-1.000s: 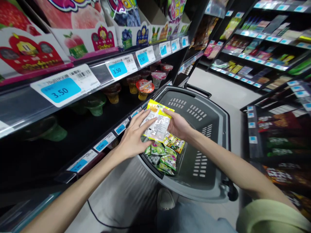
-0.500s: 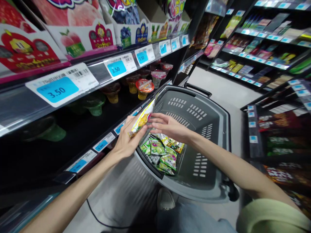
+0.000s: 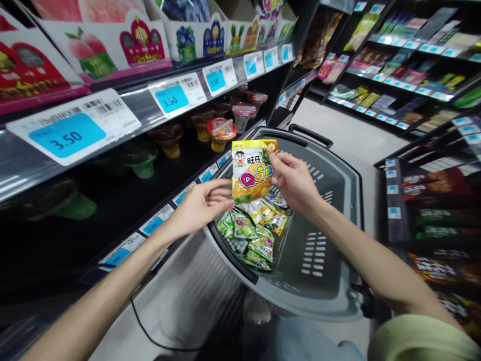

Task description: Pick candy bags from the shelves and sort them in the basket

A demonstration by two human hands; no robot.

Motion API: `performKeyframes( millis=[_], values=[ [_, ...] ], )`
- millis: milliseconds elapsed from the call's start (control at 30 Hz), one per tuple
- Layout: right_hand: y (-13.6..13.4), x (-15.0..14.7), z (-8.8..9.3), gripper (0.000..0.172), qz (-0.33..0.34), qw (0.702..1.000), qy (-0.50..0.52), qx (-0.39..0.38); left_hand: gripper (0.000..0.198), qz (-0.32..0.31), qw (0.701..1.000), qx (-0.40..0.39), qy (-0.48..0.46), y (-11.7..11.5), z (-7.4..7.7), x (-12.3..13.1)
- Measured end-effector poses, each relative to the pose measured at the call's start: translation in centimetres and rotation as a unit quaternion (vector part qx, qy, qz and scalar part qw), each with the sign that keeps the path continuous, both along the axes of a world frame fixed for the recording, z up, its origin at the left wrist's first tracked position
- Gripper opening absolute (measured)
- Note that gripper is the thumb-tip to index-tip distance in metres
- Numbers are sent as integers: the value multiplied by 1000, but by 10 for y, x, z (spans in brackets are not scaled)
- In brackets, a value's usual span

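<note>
A small packet of gummy candy (image 3: pixel 251 173) faces me above the basket, yellow and white with a cartoon face and pineapple print. My right hand (image 3: pixel 296 180) pinches its right edge, thumb in front. At the lower left corner is my left hand (image 3: pixel 205 206), closed loosely on the edge; its thumb is at the corner and its fingertips are partly hidden behind the packet. Below, several green and yellow candy packets (image 3: pixel 262 245) lie in the near left part of the grey shopping basket (image 3: pixel 330 271).
A shelf with price tags (image 3: pixel 173 98) runs along my left, bearing display boxes (image 3: pixel 145 42) of candy. Jelly cups (image 3: pixel 221 133) stand on the level below. Snack racks (image 3: pixel 432 185) are at the right, and a black cable (image 3: pixel 150 338) lies on the floor.
The packet has turned from edge-on to face me and shifted right. My right hand has taken hold of its right side; my left hand has slid to its lower left edge.
</note>
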State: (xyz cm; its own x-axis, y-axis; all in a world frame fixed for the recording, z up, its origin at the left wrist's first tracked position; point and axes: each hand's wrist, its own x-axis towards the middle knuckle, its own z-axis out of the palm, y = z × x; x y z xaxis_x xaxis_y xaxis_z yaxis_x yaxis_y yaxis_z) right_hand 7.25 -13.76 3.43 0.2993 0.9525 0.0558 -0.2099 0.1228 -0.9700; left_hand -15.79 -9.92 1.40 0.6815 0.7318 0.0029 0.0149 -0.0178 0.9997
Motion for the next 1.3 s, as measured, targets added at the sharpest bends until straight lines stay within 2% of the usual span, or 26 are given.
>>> performKeyframes(
  millis=[67,200,367,433,667,833,967,1300],
  values=[
    [4,-3,4,20,-11,1000,3,12,55,12,1000,-16,8,5,-4,-3],
    [3,-15,11,25,-16,999,-4,31,61,33,998,23,44,10,-4,-7],
    [-3,-22,13,28,-22,998,-45,35,39,-7,996,59,68,8,0,-7],
    [-4,-22,13,28,-28,998,-41,38,37,-6,997,47,60,7,0,-6],
    [-2,-18,15,26,-40,998,-27,36,49,27,1000,-1,7,8,-6,-5],
    [-5,-18,20,24,-35,999,-29,29,54,44,999,-22,-15,8,1,-3],
    [-6,-18,23,22,-32,999,-6,23,55,48,998,-22,-21,7,3,-2],
    [-5,-18,19,24,-30,999,-7,21,56,31,999,9,-22,8,-2,-3]
  ],
)
